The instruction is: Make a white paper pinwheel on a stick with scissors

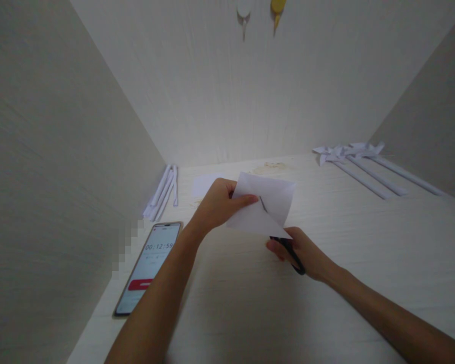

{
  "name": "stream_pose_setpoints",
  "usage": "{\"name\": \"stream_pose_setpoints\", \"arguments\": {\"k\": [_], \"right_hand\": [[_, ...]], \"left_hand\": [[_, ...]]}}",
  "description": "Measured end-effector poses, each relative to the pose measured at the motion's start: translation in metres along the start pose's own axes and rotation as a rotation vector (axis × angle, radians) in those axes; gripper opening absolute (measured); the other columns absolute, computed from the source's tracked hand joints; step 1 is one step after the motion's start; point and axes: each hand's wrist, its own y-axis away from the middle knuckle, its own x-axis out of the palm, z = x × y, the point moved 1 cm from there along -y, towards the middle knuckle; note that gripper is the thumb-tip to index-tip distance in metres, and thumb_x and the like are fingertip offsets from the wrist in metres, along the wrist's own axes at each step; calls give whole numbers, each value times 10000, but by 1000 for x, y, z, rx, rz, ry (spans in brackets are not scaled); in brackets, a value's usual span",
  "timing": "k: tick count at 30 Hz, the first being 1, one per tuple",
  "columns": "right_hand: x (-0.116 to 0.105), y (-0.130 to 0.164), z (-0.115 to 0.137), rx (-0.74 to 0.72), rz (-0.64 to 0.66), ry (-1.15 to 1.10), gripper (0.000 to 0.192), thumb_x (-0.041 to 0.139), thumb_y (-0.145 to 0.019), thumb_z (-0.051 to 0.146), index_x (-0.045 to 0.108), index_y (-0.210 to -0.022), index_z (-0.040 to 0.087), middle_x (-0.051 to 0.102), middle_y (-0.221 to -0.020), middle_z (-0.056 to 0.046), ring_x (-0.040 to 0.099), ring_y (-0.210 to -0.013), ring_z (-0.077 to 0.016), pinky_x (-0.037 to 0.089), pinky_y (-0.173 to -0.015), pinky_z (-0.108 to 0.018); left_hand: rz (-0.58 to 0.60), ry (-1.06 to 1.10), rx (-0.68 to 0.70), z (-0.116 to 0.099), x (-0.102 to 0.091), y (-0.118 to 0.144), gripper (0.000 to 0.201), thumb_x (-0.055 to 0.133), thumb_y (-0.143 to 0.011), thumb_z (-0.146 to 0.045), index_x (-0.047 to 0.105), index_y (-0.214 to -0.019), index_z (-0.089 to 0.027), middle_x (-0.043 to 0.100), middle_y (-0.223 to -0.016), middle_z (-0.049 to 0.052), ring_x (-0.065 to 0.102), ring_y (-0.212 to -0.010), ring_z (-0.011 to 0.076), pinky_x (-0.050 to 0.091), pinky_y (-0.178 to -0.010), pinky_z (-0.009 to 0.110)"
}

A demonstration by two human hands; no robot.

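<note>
My left hand (216, 205) pinches the left edge of a white sheet of paper (267, 199), holding it up above the desk. My right hand (303, 255) grips black-handled scissors (290, 253) below the sheet. The blades reach up into the paper along a diagonal cut, and the tip shows as a dark line near the sheet's middle. The paper hides most of the blades.
A phone (149, 265) with a running timer lies at the left on the pale wooden desk (364, 263). Rolled paper sticks (163, 192) rest in the back left corner. Paper pinwheels on sticks (360, 162) lie at the back right. A small white sheet (202, 184) lies behind my left hand.
</note>
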Motion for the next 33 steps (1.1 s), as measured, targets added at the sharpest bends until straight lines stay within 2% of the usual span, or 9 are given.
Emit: {"name": "stream_pose_setpoints", "arguments": {"k": [7, 19, 26, 28, 30, 33], "right_hand": [[-1, 2, 0, -3, -35, 53, 496, 459, -650, 641, 357, -495, 182, 302, -463, 40, 310, -441, -82, 218, -419, -230], [-1, 2, 5, -4, -8, 4, 448, 489, -670, 575, 373, -507, 174, 294, -473, 45, 277, -440, -71, 190, -402, -221], [-1, 0, 2, -46, 44, 5, 414, 504, -688, 547, 417, -556, 165, 333, -525, 33, 290, -478, -77, 206, -416, -222], [0, 0, 2, -66, 77, -17, 399, 499, -702, 535, 419, -575, 166, 348, -537, 32, 303, -485, -79, 217, -422, -221], [1, -1, 2, -85, 80, -35, 393, 499, -707, 529, 403, -574, 171, 350, -539, 35, 310, -490, -78, 232, -431, -220], [2, -3, 0, -107, 0, -57, 410, 451, -727, 547, 390, -564, 176, 332, -515, 44, 306, -473, -76, 241, -434, -221]], "left_hand": [[13, 6, -9, 2, 0, -1, 245, 606, -620, -346, 577, -553, -113, 521, -512, -17, 424, -440, 64, 310, -372, 164], [23, 6, -34, 2, -1, 0, 258, 607, -613, -369, 595, -579, -113, 551, -541, -1, 455, -458, 80, 340, -393, 182], [214, -89, -19, 9, -14, 0, 230, 625, -602, -352, 596, -547, -131, 549, -493, -4, 466, -430, 86, 337, -372, 174], [229, -73, -48, 10, -17, 0, 229, 631, -601, -340, 577, -523, -132, 530, -450, -8, 453, -383, 84, 320, -337, 173], [154, -18, -84, 9, -20, 0, 228, 617, -623, -315, 550, -500, -134, 493, -397, -23, 413, -322, 70, 282, -297, 166], [-115, 83, -104, 4, -20, 0, 222, 548, -696, -285, 549, -539, -129, 454, -347, -44, 346, -262, 48, 230, -266, 155]]}}
